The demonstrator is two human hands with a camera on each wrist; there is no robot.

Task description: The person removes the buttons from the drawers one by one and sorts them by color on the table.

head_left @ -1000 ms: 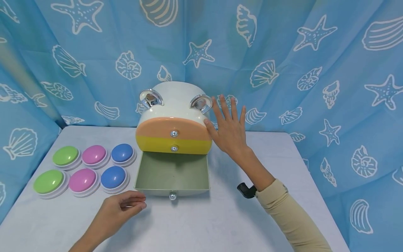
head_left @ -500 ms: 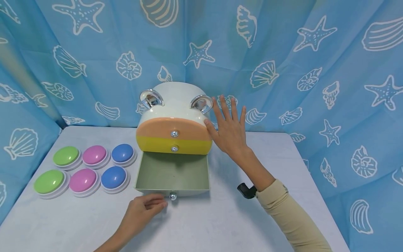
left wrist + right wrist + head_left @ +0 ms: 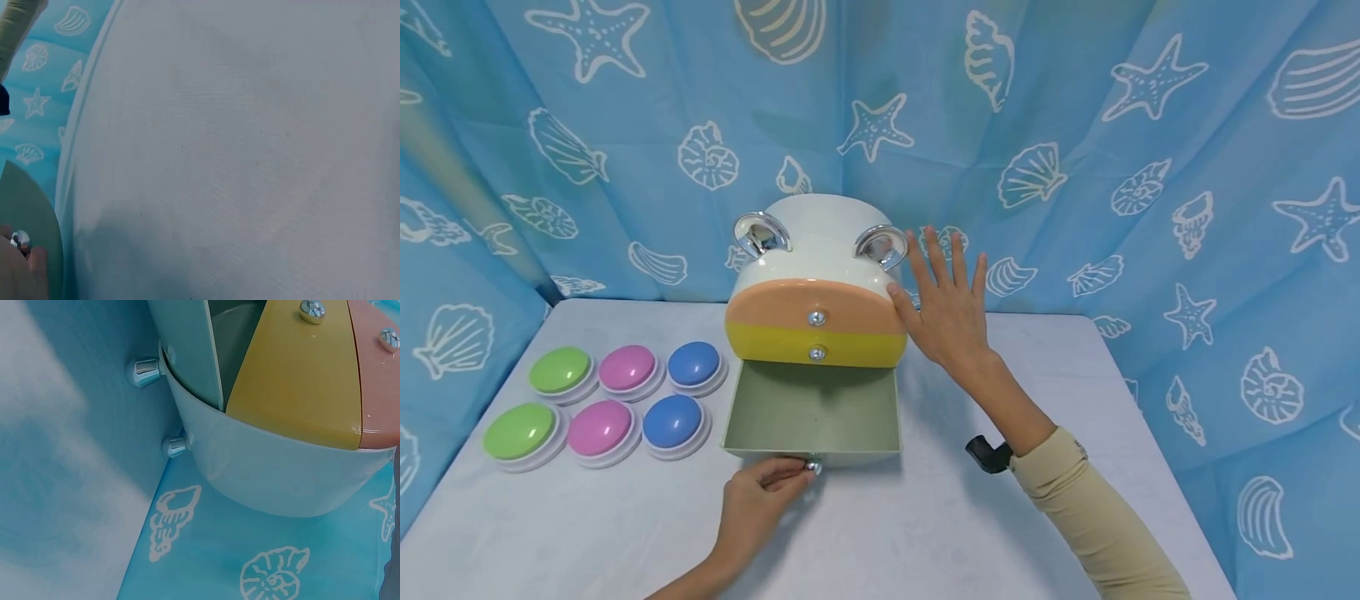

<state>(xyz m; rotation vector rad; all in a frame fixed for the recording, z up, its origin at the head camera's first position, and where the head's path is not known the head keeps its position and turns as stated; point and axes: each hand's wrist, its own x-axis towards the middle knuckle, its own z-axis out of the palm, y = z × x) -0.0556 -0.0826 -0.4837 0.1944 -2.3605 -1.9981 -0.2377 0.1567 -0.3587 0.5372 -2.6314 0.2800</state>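
A small white cabinet [image 3: 826, 237] with silver ear-shaped loops stands towards the back of the table. Its orange drawer front [image 3: 786, 302] and yellow drawer front [image 3: 775, 343] are closed. Below them the green bottom drawer [image 3: 816, 412] is pulled out, with nothing visible inside. My left hand [image 3: 751, 505] pinches that drawer's silver knob [image 3: 815, 467] from the left; the knob [image 3: 20, 239] shows between thumb and fingers in the left wrist view. With fingers spread, my right hand [image 3: 949, 323] rests against the cabinet's right side.
Several round push lights stand in two rows left of the cabinet: green ones [image 3: 518, 430], pink ones [image 3: 599, 427] and blue ones [image 3: 672, 421]. A blue seashell curtain [image 3: 925, 183] hangs behind the white-covered table [image 3: 925, 533]. Silver feet [image 3: 145, 372] support the cabinet.
My left hand has moved right along the drawer's front edge and taken hold of the knob. The right hand, cabinet and drawer have stayed in place.
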